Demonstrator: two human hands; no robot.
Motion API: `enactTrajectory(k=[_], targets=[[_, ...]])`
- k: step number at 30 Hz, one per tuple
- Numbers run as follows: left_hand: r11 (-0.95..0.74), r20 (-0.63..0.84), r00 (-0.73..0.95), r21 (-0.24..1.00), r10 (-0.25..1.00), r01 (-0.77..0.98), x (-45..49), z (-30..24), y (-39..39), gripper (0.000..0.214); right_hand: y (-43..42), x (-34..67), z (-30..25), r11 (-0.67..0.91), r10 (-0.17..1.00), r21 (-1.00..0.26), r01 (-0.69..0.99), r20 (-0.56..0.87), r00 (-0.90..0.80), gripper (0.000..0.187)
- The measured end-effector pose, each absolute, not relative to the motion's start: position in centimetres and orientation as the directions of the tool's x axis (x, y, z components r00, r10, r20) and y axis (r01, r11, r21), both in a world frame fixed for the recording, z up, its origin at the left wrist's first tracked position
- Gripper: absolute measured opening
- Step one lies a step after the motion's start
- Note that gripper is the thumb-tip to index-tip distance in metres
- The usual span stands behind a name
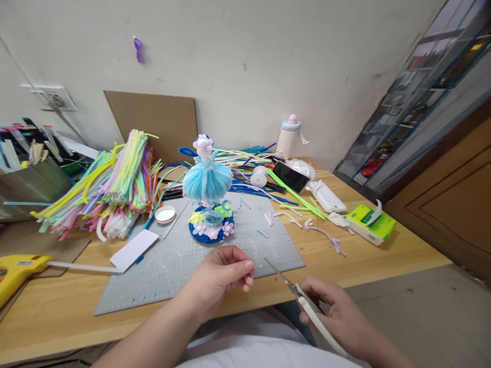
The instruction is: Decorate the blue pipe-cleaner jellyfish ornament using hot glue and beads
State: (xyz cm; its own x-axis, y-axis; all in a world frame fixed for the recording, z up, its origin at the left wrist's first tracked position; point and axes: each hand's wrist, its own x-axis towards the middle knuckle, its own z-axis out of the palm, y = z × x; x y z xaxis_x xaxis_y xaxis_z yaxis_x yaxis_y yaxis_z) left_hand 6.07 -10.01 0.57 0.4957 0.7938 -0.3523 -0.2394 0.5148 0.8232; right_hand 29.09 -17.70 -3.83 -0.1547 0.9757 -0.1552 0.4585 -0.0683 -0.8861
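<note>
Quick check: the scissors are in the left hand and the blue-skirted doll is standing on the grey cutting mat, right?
Not quite. The head view shows the scissors in the right hand, not the left hand, whose fingers are pinched together. The blue-skirted doll does stand on the grey cutting mat.

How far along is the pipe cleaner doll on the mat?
Looks done: the doll stands on the cutting mat with blue skirt, head and flowered base. In hand: the right hand holds scissors beside the pinched left hand; anything it pinches is too small to see. Left, probably: pink offcuts lie loose, so some trim may remain.
</note>
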Motion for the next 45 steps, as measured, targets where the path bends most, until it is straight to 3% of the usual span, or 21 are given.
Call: enactTrajectory(k=[3, 5, 6, 8, 11, 15, 17, 20, 26, 34, 36, 39, 42, 45], targets=[[0.377, -0.326, 0.394, 0.925, 0.859, -0.056, 4.8, -0.3, -9.8, 0.026, -17.5, 29.1, -3.9, -0.085, 0.988, -0.888, 0.453, -0.135, -0.079, 0.019], [0.190, -0.239, 0.257, 0.961, 0.936, 0.200, 3.0, -1.3, -9.3, 0.019, -17.4, 29.4, -4.2, -0.088, 0.994, -0.898, 0.431, -0.107, -0.019, 0.018], [0.083, -0.156, 0.180, 0.930, 0.971, 0.359, 1.9, -1.7, -9.0, 0.016, -17.3, 29.6, -4.4, -0.087, 0.996, -0.906, 0.414, -0.095, 0.002, 0.018], [-0.071, -0.005, 0.114, 0.755, 0.994, 0.652, -0.3, -2.6, -8.5, 0.013, -17.1, 30.0, -4.7, -0.083, 0.996, -0.919, 0.385, -0.082, 0.020, 0.018], [-0.216, 0.106, 0.189, 0.559, 0.976, 0.801, -2.1, -3.0, -8.3, 0.020, -16.9, 30.3, -5.0, -0.090, 0.996, -0.918, 0.387, -0.089, 0.019, 0.017], [-0.308, 0.205, 0.236, 0.474, 0.950, 0.825, -0.1, -2.0, -9.0, 0.042, -16.6, 30.0, -5.1, -0.090, 0.996, -0.905, 0.416, -0.081, 0.038, 0.019], [-0.369, 0.182, 0.322, 0.478, 0.929, 0.797, 2.3, -1.4, -9.2, 0.036, -16.6, 29.7, -5.2, -0.093, 0.996, -0.902, 0.422, -0.079, 0.051, 0.020], [-0.407, 0.033, 0.458, 0.515, 0.889, 0.754, 6.1, -1.1, -8.2, 0.024, -16.5, 29.5, -5.2, -0.093, 0.995, -0.899, 0.429, -0.073, 0.062, 0.022], [-0.353, -0.073, 0.409, 0.380, 0.910, 0.855, 9.6, -2.0, -5.6, 0.015, -16.9, 29.5, -4.5, -0.092, 0.995, -0.892, 0.443, -0.072, 0.063, 0.020], [-0.399, -0.028, 0.451, 0.420, 0.892, 0.815, 8.9, -3.3, -6.3, 0.017, -17.4, 30.1, -4.0, -0.037, 0.999, -0.834, 0.550, -0.025, 0.029, 0.017], [-0.430, 0.029, 0.471, 0.462, 0.882, 0.776, 8.9, -2.7, -6.7, 0.017, -17.4, 30.2, -4.0, -0.041, 0.999, -0.820, 0.571, -0.020, 0.044, 0.017], [-0.439, 0.122, 0.474, 0.623, 0.872, 0.648, 8.7, -1.2, -7.7, 0.014, -17.5, 30.5, -3.8, -0.015, 0.998, -0.804, 0.594, 0.023, 0.057, 0.017], [-0.365, 0.110, 0.447, 0.761, 0.888, 0.537, 7.9, 0.3, -8.7, 0.012, -17.6, 30.6, -3.8, 0.017, 0.998, -0.800, 0.600, 0.052, 0.041, 0.016], [-0.396, 0.158, 0.436, 0.746, 0.886, 0.536, 7.2, 1.2, -9.3, 0.013, -17.6, 30.5, -3.7, 0.009, 1.000, -0.823, 0.568, 0.015, 0.005, 0.013]])
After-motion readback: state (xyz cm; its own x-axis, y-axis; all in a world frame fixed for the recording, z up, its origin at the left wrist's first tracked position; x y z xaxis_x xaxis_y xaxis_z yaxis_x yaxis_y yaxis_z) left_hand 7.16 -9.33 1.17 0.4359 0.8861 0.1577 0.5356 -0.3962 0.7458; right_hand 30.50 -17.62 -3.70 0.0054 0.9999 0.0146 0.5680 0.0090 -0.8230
